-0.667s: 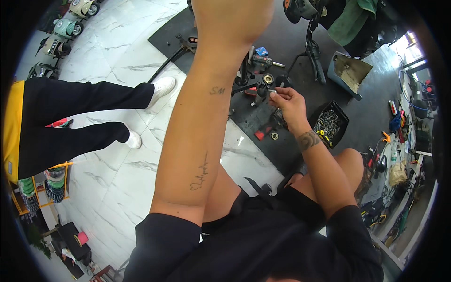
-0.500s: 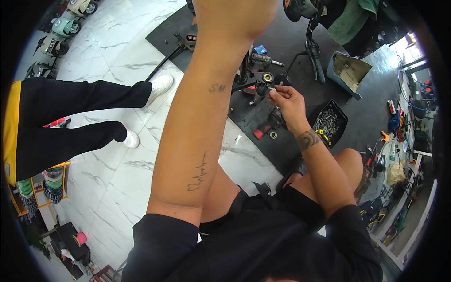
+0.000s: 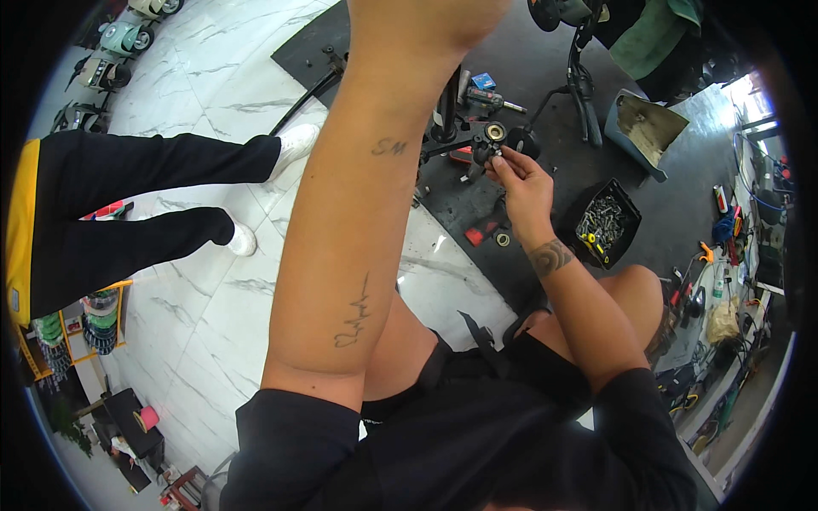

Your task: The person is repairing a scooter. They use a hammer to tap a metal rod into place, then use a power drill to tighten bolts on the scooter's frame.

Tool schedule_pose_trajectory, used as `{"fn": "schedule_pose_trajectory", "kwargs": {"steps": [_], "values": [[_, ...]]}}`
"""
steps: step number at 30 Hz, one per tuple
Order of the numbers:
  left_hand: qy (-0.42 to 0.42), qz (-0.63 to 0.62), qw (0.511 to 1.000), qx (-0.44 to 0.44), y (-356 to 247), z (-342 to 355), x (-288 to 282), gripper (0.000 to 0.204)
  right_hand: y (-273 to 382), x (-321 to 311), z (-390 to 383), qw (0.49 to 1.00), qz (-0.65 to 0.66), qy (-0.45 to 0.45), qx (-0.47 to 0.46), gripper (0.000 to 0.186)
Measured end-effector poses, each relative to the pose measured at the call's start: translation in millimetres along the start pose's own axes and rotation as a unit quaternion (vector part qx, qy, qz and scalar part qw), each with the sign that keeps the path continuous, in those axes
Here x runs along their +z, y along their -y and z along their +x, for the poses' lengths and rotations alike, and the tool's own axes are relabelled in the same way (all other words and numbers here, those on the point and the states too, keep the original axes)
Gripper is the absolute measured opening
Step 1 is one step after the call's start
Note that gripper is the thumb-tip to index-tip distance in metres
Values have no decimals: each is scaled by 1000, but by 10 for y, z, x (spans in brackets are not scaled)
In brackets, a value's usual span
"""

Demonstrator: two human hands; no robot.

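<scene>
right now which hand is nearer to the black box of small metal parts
Right. The right hand is up and left of the black box in the picture; the left hand, cut off by the top edge, is much farther up and left.

one right hand (image 3: pixel 526 186), plus one left hand (image 3: pixel 434 21) cut off by the upper edge. pinched by the right, one small silvery piece (image 3: pixel 498 154). three tattoos (image 3: pixel 550 257): two on the left forearm (image 3: pixel 332 230), one on the right. four scooters (image 3: pixel 126 38) at upper left. one co-worker (image 3: pixel 64 221), with two black trouser legs (image 3: pixel 162 160) and two white shoes (image 3: pixel 242 239). two metal rings (image 3: pixel 495 131): one just beside the right hand, one lying on the dark mat (image 3: pixel 520 272). one black tray (image 3: pixel 633 223) of screws (image 3: pixel 607 215), too many and too small to count. one blue-grey moulded panel (image 3: pixel 648 128), one green cloth (image 3: pixel 654 44), one pink spool (image 3: pixel 148 417).
</scene>
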State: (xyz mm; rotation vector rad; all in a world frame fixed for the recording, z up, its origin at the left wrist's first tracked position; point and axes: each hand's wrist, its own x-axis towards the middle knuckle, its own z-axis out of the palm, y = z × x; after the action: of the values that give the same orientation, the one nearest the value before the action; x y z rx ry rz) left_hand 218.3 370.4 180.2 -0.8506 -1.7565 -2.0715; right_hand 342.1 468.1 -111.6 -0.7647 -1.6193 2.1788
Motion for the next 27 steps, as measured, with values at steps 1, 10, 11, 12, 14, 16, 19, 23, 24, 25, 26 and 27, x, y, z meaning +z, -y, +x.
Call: {"fn": "schedule_pose_trajectory", "kwargs": {"steps": [1,10,11,12,14,16,19,23,24,25,26,27], "values": [[-13,-26,999,-39,-1,2,41,28,-5,3,-3,1000,5,1,-10,35],[23,-40,998,-34,-37,-46,-27,25,-62,25,35,999,29,-12,-19,30],[15,-40,998,-40,-38,-57,-30,25,-62,27,35,999,28,-11,-19,31],[6,-40,998,-46,-31,-40,-4,25,-58,29,33,999,25,-15,-14,31],[-1,-44,998,-49,-35,-62,18,24,-42,34,26,1000,7,-13,-10,31],[2,-56,997,-54,-41,-66,27,24,-12,40,21,1000,-23,-12,-7,29],[11,-63,996,-55,-42,-75,22,24,44,56,10,997,-80,-4,-10,29],[24,-79,996,-37,-20,-56,-10,24,79,73,5,982,-189,-5,-10,35],[29,-85,995,-41,-16,-48,-17,24,78,71,15,975,-224,-5,-8,38],[35,-93,993,-56,-16,-48,-34,24,73,72,30,973,-230,-1,2,39],[35,-90,994,-60,-16,-45,-38,24,65,69,49,972,-236,5,12,40],[36,-87,994,-64,-17,-42,-42,24,61,63,76,970,-242,10,23,41]]}}
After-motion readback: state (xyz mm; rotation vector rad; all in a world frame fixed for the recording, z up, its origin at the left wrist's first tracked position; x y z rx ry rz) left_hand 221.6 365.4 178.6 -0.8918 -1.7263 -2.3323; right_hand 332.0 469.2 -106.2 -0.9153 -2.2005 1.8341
